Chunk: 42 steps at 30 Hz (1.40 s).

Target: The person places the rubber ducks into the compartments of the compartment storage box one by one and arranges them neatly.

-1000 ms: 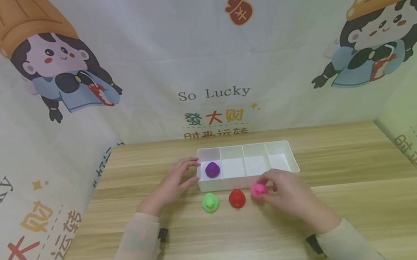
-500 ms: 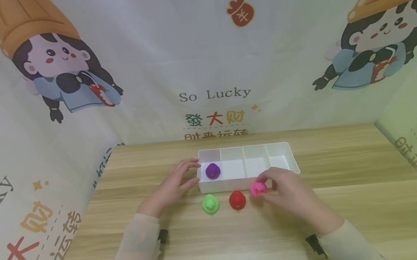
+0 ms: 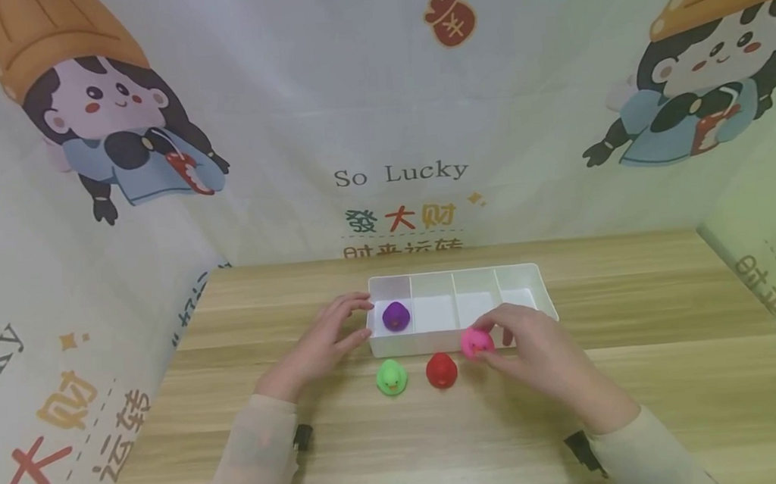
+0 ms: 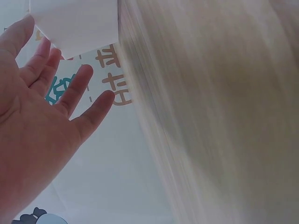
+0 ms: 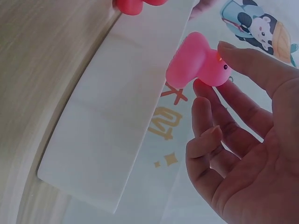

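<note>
Four toy ducks (image 3: pixel 391 378); one white tray (image 3: pixel 419 343); four compartments (image 3: pixel 434 313).

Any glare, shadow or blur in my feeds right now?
Head: slight haze, pale sheen on the table, greenish tint at frame right; left wrist: soft shadows and blurry grain across the table; right wrist: dimmer, but the pink duck reads clearly.

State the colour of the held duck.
The held duck is pink; the right wrist view shows it best.
</note>
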Each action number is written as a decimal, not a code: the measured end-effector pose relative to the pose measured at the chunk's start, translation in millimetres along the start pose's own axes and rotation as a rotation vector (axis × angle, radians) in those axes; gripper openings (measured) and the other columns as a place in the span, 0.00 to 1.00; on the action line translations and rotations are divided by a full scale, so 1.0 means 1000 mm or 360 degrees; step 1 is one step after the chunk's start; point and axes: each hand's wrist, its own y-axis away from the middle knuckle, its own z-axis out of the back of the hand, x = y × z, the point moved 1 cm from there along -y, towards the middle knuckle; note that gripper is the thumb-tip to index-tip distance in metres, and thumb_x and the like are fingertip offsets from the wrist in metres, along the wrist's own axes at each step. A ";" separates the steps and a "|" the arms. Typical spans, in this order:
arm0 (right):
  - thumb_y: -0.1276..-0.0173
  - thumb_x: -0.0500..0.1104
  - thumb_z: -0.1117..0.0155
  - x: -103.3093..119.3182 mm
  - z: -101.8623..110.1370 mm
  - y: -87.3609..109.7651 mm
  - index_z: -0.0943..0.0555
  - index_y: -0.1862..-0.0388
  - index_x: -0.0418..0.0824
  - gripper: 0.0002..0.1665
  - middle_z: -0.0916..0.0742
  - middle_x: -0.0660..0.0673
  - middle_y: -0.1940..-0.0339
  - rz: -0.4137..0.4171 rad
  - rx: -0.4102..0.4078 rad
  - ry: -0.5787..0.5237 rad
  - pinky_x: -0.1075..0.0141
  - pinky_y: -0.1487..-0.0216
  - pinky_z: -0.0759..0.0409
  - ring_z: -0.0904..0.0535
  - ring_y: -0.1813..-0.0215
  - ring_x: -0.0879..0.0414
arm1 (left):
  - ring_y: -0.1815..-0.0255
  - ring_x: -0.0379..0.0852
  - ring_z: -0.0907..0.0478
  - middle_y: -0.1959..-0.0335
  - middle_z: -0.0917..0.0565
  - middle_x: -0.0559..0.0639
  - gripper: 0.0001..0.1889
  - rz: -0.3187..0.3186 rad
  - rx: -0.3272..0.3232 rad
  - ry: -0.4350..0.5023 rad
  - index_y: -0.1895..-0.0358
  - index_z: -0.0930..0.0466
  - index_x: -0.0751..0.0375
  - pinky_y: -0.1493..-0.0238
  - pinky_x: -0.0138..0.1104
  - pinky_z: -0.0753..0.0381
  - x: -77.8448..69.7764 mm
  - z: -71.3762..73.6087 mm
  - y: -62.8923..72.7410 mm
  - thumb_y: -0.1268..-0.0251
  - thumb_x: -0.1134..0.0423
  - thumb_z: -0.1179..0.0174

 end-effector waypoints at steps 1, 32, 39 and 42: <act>0.42 0.48 0.18 0.000 0.000 -0.001 0.12 0.56 0.50 0.16 0.12 0.58 0.61 -0.0001 -0.0004 0.0003 0.68 0.63 0.21 0.22 0.64 0.58 | 0.20 0.62 0.41 0.20 0.34 0.55 0.24 0.0001 0.0002 0.0007 0.30 0.29 0.59 0.20 0.60 0.38 0.000 0.000 0.000 0.24 0.60 0.39; 0.39 0.48 0.20 0.007 -0.006 -0.026 0.13 0.50 0.47 0.19 0.10 0.52 0.53 -0.0021 -0.0091 -0.0042 0.65 0.60 0.20 0.19 0.59 0.54 | 0.21 0.63 0.39 0.20 0.36 0.54 0.24 0.0028 0.0022 0.0003 0.29 0.29 0.57 0.21 0.61 0.37 0.000 0.004 0.000 0.24 0.60 0.40; 0.39 0.49 0.19 0.009 -0.009 -0.031 0.13 0.50 0.47 0.19 0.11 0.50 0.52 -0.0031 -0.0090 -0.0043 0.65 0.60 0.20 0.19 0.59 0.53 | 0.21 0.63 0.39 0.20 0.36 0.54 0.24 0.0023 0.0015 -0.0002 0.29 0.29 0.57 0.22 0.60 0.36 0.000 0.002 -0.001 0.24 0.60 0.40; 0.39 0.49 0.20 0.009 -0.010 -0.032 0.13 0.50 0.46 0.20 0.11 0.49 0.51 -0.0046 -0.0077 -0.0043 0.65 0.60 0.21 0.20 0.59 0.54 | 0.22 0.63 0.38 0.20 0.35 0.55 0.24 0.0020 0.0014 -0.0003 0.29 0.29 0.57 0.22 0.60 0.36 0.000 0.000 -0.001 0.24 0.60 0.39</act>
